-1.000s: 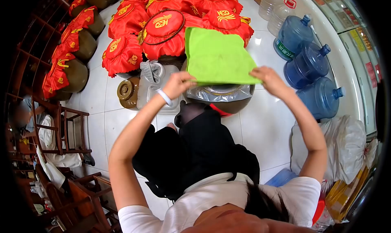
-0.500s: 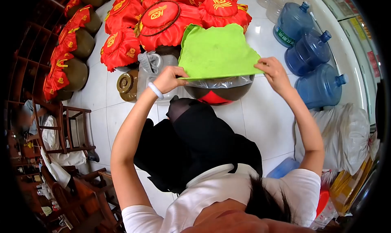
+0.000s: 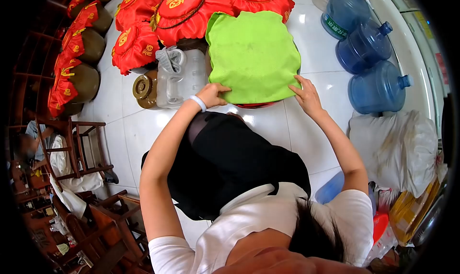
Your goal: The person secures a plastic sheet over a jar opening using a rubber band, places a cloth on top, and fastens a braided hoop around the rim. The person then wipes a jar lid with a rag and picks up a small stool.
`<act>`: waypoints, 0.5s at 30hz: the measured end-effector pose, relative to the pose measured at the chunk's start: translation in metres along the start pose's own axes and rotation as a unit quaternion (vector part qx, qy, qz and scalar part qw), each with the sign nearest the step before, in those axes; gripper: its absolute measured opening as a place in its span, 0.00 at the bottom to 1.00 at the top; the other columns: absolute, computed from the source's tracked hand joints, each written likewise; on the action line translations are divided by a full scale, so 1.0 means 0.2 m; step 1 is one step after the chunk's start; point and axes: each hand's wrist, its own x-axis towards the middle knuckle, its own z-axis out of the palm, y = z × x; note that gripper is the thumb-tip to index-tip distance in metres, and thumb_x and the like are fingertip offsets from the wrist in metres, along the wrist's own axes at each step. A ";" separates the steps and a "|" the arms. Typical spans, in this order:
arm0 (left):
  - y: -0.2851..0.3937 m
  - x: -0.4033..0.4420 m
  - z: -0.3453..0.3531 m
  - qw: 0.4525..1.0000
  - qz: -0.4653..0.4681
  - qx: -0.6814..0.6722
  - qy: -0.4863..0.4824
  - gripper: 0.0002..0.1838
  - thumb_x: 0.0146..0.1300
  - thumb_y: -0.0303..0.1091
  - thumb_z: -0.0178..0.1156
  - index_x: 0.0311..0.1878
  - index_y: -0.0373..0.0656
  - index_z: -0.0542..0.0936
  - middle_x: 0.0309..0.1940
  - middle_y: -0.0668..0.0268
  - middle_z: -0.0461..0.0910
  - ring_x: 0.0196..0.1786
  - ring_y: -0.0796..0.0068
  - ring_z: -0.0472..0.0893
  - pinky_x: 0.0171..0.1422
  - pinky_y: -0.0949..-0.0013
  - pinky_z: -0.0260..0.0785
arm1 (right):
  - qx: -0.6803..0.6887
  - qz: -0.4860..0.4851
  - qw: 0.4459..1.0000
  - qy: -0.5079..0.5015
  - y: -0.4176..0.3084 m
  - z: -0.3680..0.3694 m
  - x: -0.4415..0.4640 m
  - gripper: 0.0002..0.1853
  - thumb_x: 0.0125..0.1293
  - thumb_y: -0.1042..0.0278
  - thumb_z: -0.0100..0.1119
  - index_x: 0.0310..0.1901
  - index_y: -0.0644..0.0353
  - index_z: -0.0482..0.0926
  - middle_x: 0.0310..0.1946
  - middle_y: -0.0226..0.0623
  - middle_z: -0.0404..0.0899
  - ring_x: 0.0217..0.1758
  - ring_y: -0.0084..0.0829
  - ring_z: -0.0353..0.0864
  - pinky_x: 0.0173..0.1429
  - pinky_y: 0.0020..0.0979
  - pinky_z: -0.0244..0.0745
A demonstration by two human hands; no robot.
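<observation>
Open floor (image 3: pixel 321 49) leaves a way through between the green cloth (image 3: pixel 254 56) and the blue bottles (image 3: pixel 376 89) at right. Red-covered jars (image 3: pixel 203 15) block the far side; a clear jug (image 3: pixel 193 75) stands close on the left.

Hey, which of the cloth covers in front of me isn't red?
The plain green cloth, with your left hand and right hand at its near corners. The others are red covers with yellow markings; it shows none.

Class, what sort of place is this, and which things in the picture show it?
Probably a shop or storeroom, perhaps for liquor: many large jars stand under red cloth covers with yellow characters, big blue plastic bottles line the right side, and dark shelving runs along the left.
</observation>
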 end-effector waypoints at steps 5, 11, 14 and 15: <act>-0.12 0.03 0.01 0.996 -0.072 -0.044 -0.038 0.17 0.46 0.35 0.63 0.41 0.39 0.81 0.30 0.56 0.81 0.33 0.64 0.80 0.40 0.67 0.71 | 0.003 0.036 0.999 -0.028 -0.05 -0.04 -0.02 0.12 0.51 0.70 0.63 0.39 0.58 0.80 0.55 0.43 0.66 0.54 0.40 0.68 0.53 0.33 0.67; -0.20 0.05 -0.19 0.972 -0.193 -0.121 0.055 0.08 0.48 0.31 0.59 0.25 0.35 0.81 0.16 0.63 0.78 0.19 0.76 0.77 0.28 0.72 0.70 | 0.194 0.221 0.950 0.102 0.19 0.00 0.15 0.12 0.59 0.64 0.57 0.37 0.64 0.80 0.49 0.46 0.72 0.45 0.37 0.74 0.45 0.31 0.70; -0.29 0.17 -0.27 0.943 -0.207 -0.160 0.204 0.09 0.50 0.32 0.58 0.29 0.37 0.82 0.19 0.64 0.79 0.20 0.78 0.77 0.28 0.74 0.70 | 0.227 0.258 0.933 0.102 0.31 -0.02 0.41 0.14 0.60 0.63 0.54 0.38 0.66 0.80 0.38 0.43 0.78 0.38 0.34 0.78 0.43 0.29 0.70; -0.34 0.24 -0.28 0.904 -0.230 -0.216 0.288 0.09 0.51 0.33 0.58 0.30 0.38 0.82 0.20 0.64 0.80 0.21 0.79 0.77 0.28 0.74 0.70 | 0.257 0.292 0.917 0.086 0.37 -0.01 0.50 0.14 0.59 0.63 0.54 0.38 0.66 0.80 0.36 0.43 0.80 0.38 0.33 0.78 0.43 0.29 0.70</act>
